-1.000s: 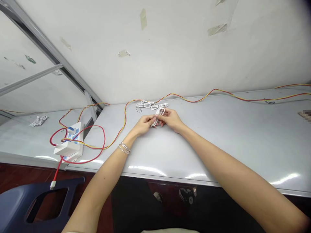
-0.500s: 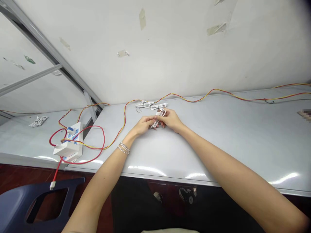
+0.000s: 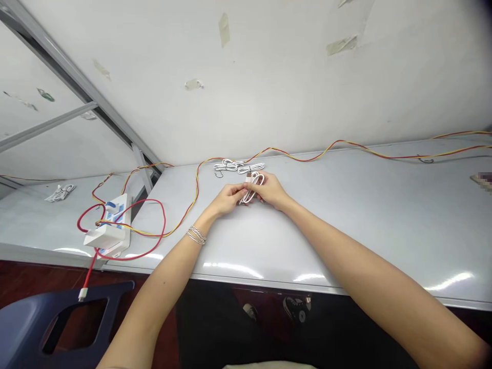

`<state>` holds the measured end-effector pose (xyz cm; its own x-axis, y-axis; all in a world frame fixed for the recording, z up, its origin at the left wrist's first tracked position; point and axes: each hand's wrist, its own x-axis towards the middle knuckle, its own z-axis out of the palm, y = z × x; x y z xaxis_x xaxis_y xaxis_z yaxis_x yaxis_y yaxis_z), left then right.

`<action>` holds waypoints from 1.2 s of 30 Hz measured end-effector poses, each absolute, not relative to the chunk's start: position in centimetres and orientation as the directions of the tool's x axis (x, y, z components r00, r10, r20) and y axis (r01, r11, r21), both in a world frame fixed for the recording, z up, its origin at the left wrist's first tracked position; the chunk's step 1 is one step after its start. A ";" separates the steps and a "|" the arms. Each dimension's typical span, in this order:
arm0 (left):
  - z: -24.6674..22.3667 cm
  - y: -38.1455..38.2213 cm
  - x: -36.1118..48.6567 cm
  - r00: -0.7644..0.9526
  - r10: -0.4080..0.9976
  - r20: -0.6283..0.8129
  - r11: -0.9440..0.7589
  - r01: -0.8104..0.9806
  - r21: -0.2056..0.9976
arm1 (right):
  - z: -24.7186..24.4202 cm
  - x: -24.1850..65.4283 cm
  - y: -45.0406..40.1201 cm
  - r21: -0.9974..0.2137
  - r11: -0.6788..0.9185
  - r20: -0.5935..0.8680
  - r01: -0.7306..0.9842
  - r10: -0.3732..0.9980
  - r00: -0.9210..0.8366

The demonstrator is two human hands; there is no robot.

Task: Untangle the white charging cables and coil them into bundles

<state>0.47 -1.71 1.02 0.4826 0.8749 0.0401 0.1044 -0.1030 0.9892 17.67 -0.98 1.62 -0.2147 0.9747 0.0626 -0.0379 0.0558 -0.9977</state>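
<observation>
Between my hands is a coiled white cable, held just above the grey tabletop. My left hand pinches the coil's left side, its thumb and fingers closed on it. My right hand grips the right side, thumb laid across the loops. Some fingertips are hidden behind the coil. Just beyond them lie two tied bundles of white cable, a left bundle and a right bundle. A thin dark twist tie rests beside the left bundle.
A white power strip with plugs and a red cable stands at the left. Yellow-and-red wire runs along the wall. Another white cable bundle lies far left. A blue chair is below the table's edge.
The loops of the white cable in my hands have spread a little wider. Both hands stay in nearly the same place.
</observation>
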 end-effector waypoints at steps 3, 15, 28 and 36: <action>1.0 -1.7 0.4 0.496 0.868 0.038 -0.112 0.120 0.986 | 1.6 17.6 -0.9 -0.996 0.068 0.078 -0.058 0.976 -0.205; 1.8 -2.1 0.7 0.461 0.882 0.100 -0.182 0.138 0.974 | 1.7 17.7 -1.0 -0.997 0.018 0.033 -0.072 0.976 -0.216; 1.6 -2.0 1.2 0.407 0.913 0.041 -0.066 0.048 0.997 | 1.4 17.5 -0.9 -0.992 -0.023 0.001 -0.126 0.982 -0.190; 1.4 -1.9 1.1 0.298 0.952 0.072 -0.092 0.053 0.994 | 1.6 17.6 -0.8 -0.984 -0.061 -0.029 -0.166 0.982 -0.188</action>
<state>1.09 -1.86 1.44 0.2980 0.9518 0.0718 0.0526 -0.0915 0.9944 17.59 -0.84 1.64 -0.1875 0.9818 -0.0293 -0.1662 -0.0611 -0.9842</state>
